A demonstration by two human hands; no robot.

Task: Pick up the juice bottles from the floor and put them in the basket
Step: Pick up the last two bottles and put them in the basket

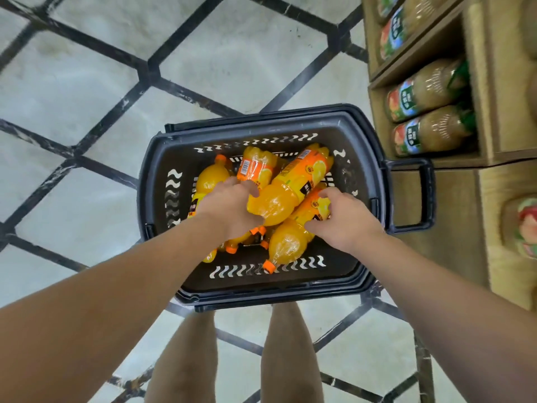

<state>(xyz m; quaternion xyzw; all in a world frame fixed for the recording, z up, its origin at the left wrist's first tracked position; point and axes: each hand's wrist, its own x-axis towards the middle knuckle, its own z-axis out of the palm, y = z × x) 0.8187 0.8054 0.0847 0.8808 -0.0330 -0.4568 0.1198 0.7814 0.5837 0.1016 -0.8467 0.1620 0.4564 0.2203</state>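
Observation:
A dark plastic basket (360,146) stands on the floor in front of my legs, with several orange juice bottles piled inside. My left hand (229,209) curls round the neck end of the top bottle (293,184), which lies slanted across the pile. My right hand (345,221) rests with bent fingers on a lower bottle (293,242) whose orange cap points toward me. More bottles (257,165) lie beneath, partly hidden by my hands.
A wooden shelf unit (476,82) stands close on the right, holding pale juice bottles (427,91) laid on their sides. The basket's handle (427,196) sticks out toward it. The floor (87,97) is pale stone with dark lines.

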